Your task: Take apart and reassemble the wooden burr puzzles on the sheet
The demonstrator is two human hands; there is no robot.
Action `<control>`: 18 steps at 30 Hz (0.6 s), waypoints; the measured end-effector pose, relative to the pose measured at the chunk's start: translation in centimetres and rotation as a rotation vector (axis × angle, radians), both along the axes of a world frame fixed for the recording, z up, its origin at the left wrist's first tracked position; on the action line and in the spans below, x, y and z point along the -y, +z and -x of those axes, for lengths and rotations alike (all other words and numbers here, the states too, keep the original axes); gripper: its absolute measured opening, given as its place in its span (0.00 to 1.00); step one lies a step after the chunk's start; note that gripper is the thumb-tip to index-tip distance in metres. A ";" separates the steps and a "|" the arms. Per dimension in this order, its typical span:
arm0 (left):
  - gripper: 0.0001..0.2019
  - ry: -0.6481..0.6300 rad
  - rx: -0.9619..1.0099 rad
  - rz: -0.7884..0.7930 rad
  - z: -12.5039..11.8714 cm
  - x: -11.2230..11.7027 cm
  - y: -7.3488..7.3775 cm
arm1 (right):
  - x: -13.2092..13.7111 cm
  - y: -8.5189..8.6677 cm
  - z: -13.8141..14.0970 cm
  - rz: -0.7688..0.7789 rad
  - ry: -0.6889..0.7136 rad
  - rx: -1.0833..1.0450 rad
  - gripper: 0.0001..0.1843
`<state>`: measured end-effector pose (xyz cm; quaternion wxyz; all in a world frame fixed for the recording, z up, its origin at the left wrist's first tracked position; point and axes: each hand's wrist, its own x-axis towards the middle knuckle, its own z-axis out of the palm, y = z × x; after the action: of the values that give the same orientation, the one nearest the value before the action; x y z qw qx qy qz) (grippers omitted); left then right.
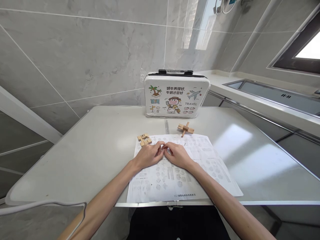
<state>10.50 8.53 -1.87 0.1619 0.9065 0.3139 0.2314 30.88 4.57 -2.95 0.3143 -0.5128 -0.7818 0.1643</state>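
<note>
My left hand (pixel 151 154) and my right hand (pixel 177 154) rest on a large printed sheet (pixel 190 186), their curled fingertips meeting in the middle. No object shows in either hand; the palms are turned down and hidden. Just beyond my left hand, a wooden interlocking puzzle (pixel 145 139) of light blocks lies over the sheet's far left corner. A second wooden puzzle (pixel 185 128), with crossing bars and a thin rod poking out, sits past the sheet's far edge, farther off from my right hand. Rows of small diagrams and print cover the paper.
A white cartoon-printed carrying case (pixel 177 96) with a black handle stands upright at the back of the pale folding table (pixel 100 156). Behind it rises a grey tiled wall (pixel 87 50). A counter with a sink (pixel 275 96) runs along the right. A white cable (pixel 50 202) hangs at front left.
</note>
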 end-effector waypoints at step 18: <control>0.13 -0.027 0.000 -0.101 0.0 -0.2 -0.2 | -0.1 -0.2 0.0 -0.007 0.006 -0.005 0.06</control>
<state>10.48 8.70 -2.04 0.1191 0.9176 0.2898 0.2447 30.93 4.65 -3.12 0.3178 -0.5088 -0.7832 0.1637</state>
